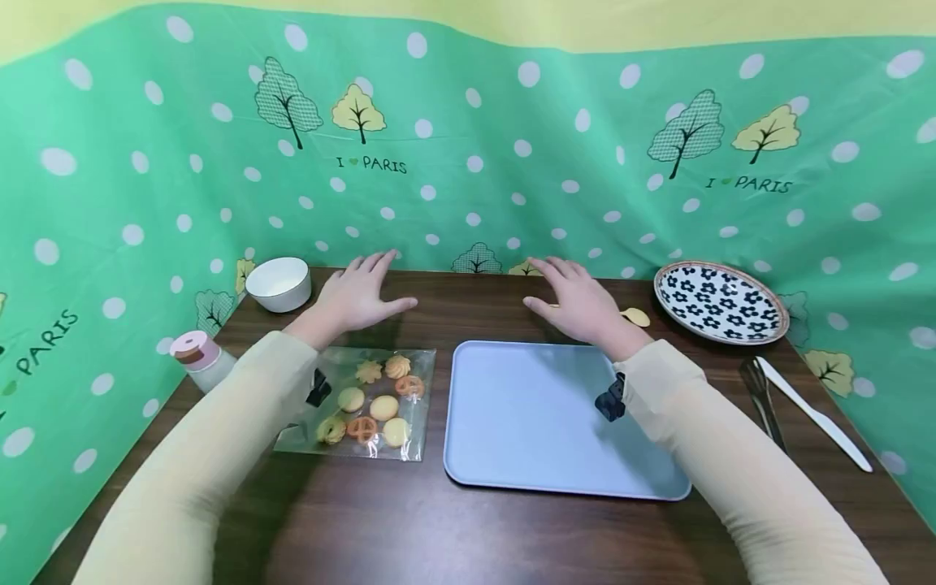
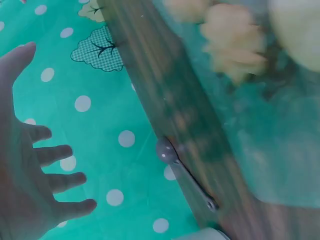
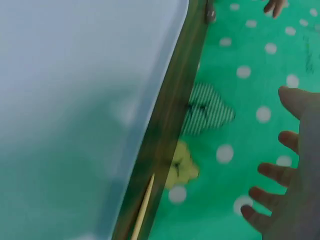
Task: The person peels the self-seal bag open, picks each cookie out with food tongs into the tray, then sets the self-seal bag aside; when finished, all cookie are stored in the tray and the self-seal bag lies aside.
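Note:
My left hand (image 1: 358, 296) is held up over the back of the table, fingers spread and nothing in it. Just in front of it lies a clear bag (image 1: 427, 406) of assorted biscuits (image 1: 383, 408). My right hand (image 1: 581, 305) hovers past the far edge of a light blue tray (image 1: 526, 414), also holding nothing. Partly hidden behind that hand is a pale yellow spoon (image 1: 635, 317), whose thin handle (image 3: 144, 207) appears in the right wrist view. In the left wrist view, a small dark grey spoon (image 2: 166, 151) lies near the table's back edge, apart from the left hand (image 2: 30, 170).
A white bowl (image 1: 279, 286) stands at the back left, with a pink-lidded container (image 1: 201, 356) nearer, partly behind my sleeve. At right are a flower-patterned plate (image 1: 720, 302), a dark utensil (image 1: 762, 398) and a white knife (image 1: 815, 416). Polka-dot cloth (image 1: 468, 146) hangs around the table.

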Motion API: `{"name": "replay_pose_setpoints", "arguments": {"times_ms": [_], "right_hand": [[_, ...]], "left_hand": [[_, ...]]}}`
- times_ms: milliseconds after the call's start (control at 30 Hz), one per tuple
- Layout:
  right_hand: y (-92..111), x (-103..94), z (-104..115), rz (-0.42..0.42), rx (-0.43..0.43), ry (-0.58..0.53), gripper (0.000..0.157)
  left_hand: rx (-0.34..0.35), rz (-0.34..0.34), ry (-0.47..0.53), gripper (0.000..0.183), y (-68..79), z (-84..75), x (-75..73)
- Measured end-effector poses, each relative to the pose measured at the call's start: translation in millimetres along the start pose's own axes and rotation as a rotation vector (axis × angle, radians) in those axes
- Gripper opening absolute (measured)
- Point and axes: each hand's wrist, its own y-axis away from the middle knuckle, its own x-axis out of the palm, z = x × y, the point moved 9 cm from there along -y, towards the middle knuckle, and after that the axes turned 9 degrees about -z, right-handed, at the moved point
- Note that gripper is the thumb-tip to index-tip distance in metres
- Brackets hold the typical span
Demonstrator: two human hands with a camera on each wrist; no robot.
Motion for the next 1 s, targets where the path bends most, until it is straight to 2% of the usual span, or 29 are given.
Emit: {"name": "replay_pose_setpoints", "arguments": {"times_ms": [200,333,433,567,700,867,1000], "right_hand": [[9,9.1,47,-0.035,-0.176,-0.180,0.063],[22,19.3,89,-0.001,-0.307,-0.253,0.055],[35,28.0,125,0.045,-0.409,-0.281,0.046],[59,42.1,173,0.120,-0.556,-0.294,0.041],[85,60.3,209,0.210,-0.667,-0.290,0.037],[104,82.3,232,0.270,-0.747,-0.192,0.032],[105,94.5,237,0.295,-0.728,-0.147,0.030]], "left_hand": [[0.122,0.037,0.057,0.097,40.0,5.0,0.2],[0.231,0.114,0.144,0.087,74.0,9.7,3.5],[0.271,0.160,0.202,0.083,99.9,17.3,6.9],[0.268,0.170,0.230,0.086,129.4,29.1,13.3],[0.238,0.190,0.249,0.093,151.5,37.1,25.0],[0.195,0.206,0.265,0.103,165.4,41.1,39.0],[0.179,0.198,0.255,0.106,170.4,41.9,45.5]]}}
